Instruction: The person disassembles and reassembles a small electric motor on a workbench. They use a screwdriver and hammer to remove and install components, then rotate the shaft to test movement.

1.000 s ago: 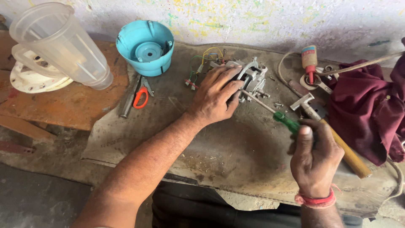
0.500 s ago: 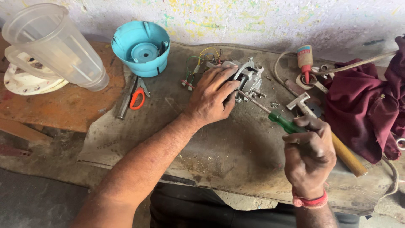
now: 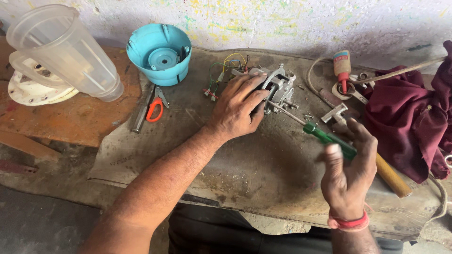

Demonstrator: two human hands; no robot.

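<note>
Under left hand (image 3: 238,106): grey metal motor (image 3: 278,87)

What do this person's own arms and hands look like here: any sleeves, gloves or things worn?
Both forearms are bare, with no sleeves in view and no gloves. The left hand wears no ring or band that shows. The right hand has a red band around the wrist. The fingers look grimy.

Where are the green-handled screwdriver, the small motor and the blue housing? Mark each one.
green-handled screwdriver (image 3: 327,138), head view, on its green handle.
small motor (image 3: 278,87), head view, on its metal frame beside the fingers.
blue housing (image 3: 160,51), head view, on its inner wall.
</note>
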